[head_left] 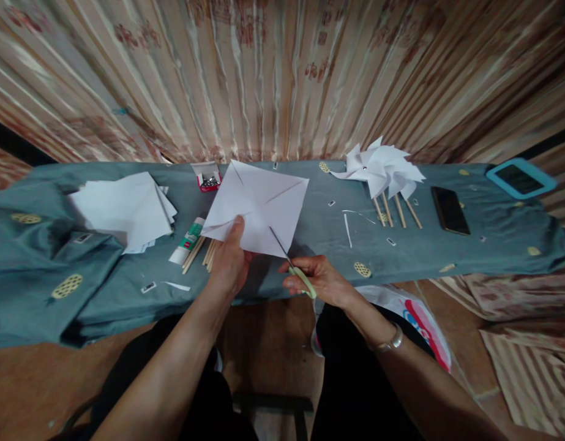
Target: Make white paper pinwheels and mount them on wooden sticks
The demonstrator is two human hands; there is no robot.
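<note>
A square sheet of white paper [259, 196] is held up over the table by my left hand [231, 257], thumb on top and fingers beneath. Slits run inward from its corners. My right hand [321, 280] grips a pair of scissors [303, 280] with pale green handles. Their blade lies across the paper at its near right corner, pointing toward the centre. Just left of the paper are a green and white glue stick [189, 240] and several wooden sticks [194, 254], partly hidden by my left hand.
A stack of white paper [126, 208] lies at left, near a small open box of metal pins [209, 180]. White paper pinwheels [385, 168] on sticks, a dark phone [450, 210] and a blue-framed tablet [521, 178] lie at right. Thin paper scraps [347, 230] are scattered on the cloth.
</note>
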